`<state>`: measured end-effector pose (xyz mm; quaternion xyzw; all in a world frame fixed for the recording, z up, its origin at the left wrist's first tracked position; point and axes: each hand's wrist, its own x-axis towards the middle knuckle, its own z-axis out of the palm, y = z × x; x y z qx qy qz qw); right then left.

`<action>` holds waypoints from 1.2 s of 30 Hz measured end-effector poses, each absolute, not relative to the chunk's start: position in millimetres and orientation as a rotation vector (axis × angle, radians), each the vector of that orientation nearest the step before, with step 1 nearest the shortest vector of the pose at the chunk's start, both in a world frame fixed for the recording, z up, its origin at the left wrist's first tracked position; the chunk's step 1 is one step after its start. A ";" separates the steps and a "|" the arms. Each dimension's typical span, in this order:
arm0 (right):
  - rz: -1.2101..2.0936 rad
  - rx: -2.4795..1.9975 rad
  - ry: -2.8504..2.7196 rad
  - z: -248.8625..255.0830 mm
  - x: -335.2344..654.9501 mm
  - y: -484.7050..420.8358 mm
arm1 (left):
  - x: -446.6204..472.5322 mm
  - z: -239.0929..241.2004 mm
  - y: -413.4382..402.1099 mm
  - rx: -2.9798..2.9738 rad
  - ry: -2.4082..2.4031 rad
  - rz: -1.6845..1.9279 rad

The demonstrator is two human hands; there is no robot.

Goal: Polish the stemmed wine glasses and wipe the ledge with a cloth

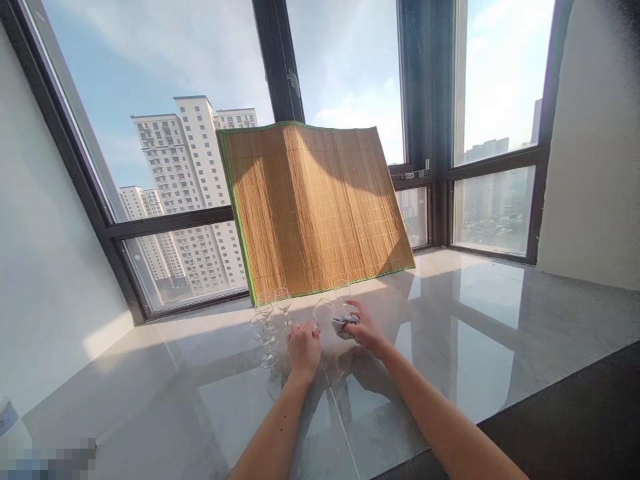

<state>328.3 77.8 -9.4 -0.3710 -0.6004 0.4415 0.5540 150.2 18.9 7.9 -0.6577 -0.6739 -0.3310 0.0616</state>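
Several clear wine glasses stand on the glossy grey stone ledge point(480, 347) before the window. My left hand point(303, 348) is closed on the stem of one wine glass point(323, 312). My right hand point(365, 328) is closed round a small grey cloth point(344, 325) just right of that glass. Another glass point(342, 291) stands right behind my right hand. A cluster of glasses point(265, 327) stands left of my left hand.
A bamboo mat point(315, 207) with green edging leans upright against the window behind the glasses. White walls close in at the left point(45, 267) and right point(595, 167). A dark surface point(575, 413) borders the ledge at the lower right.
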 end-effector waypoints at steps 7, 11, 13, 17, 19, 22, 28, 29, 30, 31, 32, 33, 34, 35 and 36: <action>0.969 -0.793 -1.404 3.0 325.9 67.0 | 152.6 6.4 16.6 -1.946 -1.838 -0.768; 0.581 -0.939 -1.453 -0.3 331.2 71.7 | 152.6 1.4 20.1 -1.938 -1.795 -0.858; 0.445 -1.044 -1.490 -1.9 334.6 73.1 | 152.2 -0.4 21.4 -1.933 -1.817 -0.930; 0.367 -1.200 -1.515 -3.0 339.3 73.0 | 150.4 -1.5 23.1 -1.933 -1.914 -0.981; 0.433 -1.195 -1.525 -3.5 339.0 72.8 | 149.3 -1.3 23.9 -1.951 -1.952 -0.958; 0.667 -1.068 -1.540 -4.3 335.2 72.9 | 148.0 -1.1 25.1 -1.981 -1.947 -0.943; 1.130 -0.851 -1.373 3.0 332.4 67.3 | 149.7 1.9 23.8 -2.052 -1.911 -0.890; 1.159 -0.836 -1.350 5.2 333.4 65.6 | 150.8 2.9 23.1 -2.074 -1.902 -0.867; 1.178 -0.831 -1.324 7.0 334.4 64.0 | 152.0 3.8 22.4 -2.093 -1.896 -0.848; 1.192 -0.836 -1.295 8.5 335.3 62.8 | 153.3 4.6 21.8 -2.104 -1.895 -0.839; 1.199 -0.843 -1.260 9.6 336.1 61.9 | 154.6 5.0 21.3 -2.112 -1.896 -0.845; 1.203 -0.849 -1.218 10.2 336.7 61.6 | 155.9 5.1 21.1 -2.117 -1.901 -0.860; 1.207 -0.851 -1.168 10.4 337.3 61.9 | 157.0 4.8 21.2 -2.125 -1.910 -0.879; 1.207 -0.850 -1.115 10.4 338.0 62.7 | 158.0 4.2 21.5 -2.134 -1.921 -0.901; 1.201 -0.847 -1.060 10.3 339.0 63.8 | 158.8 3.3 21.9 -2.144 -1.933 -0.925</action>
